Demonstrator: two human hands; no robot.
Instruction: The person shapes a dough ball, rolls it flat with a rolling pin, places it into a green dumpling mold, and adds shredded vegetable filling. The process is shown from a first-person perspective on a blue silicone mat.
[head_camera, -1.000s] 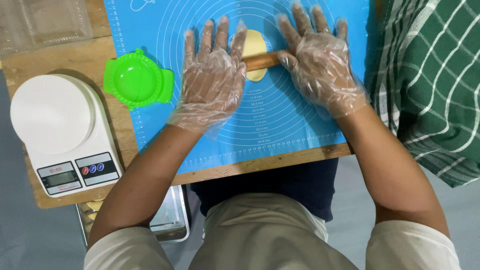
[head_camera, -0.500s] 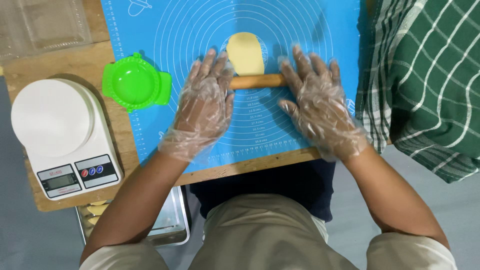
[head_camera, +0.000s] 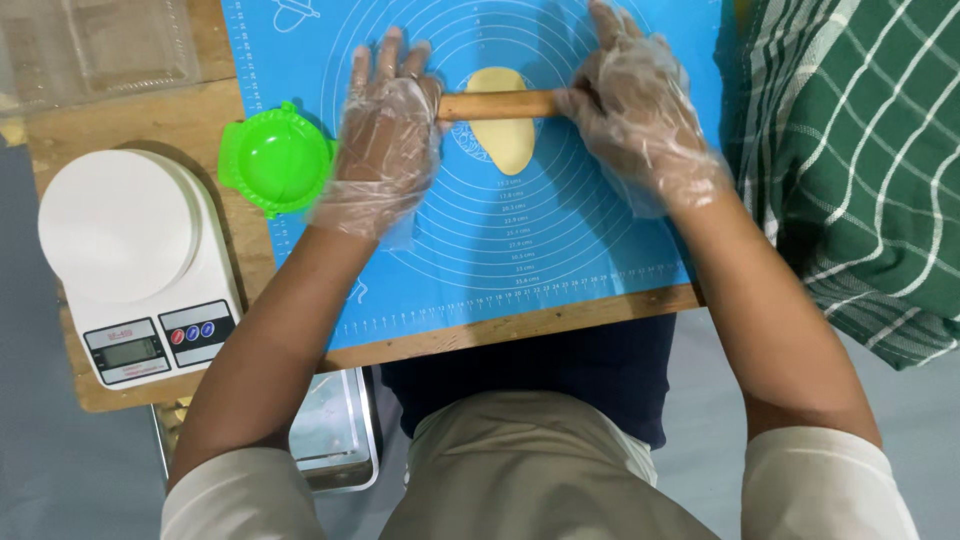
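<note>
Both my hands wear clear plastic gloves. My left hand (head_camera: 385, 130) and my right hand (head_camera: 635, 105) press down on the two ends of a wooden rolling pin (head_camera: 500, 104). The pin lies crosswise over the far part of a pale yellow oval of dough (head_camera: 507, 148). The dough sits in the middle of a blue silicone mat (head_camera: 560, 240) printed with rings. My left fingers lie flat and point away from me; my right fingers curl slightly over the pin's end.
A green round dumpling press (head_camera: 275, 160) lies just left of my left hand. A white kitchen scale (head_camera: 120, 240) stands on the wooden table (head_camera: 520, 325) at left. A clear plastic box (head_camera: 100, 40) is far left, a metal tray (head_camera: 335, 430) below, and a person in green checked cloth (head_camera: 850, 150) at right.
The pin was at the dough's near edge half a second ago and has rolled away from me onto its far part. The dough is now a longer oval.
</note>
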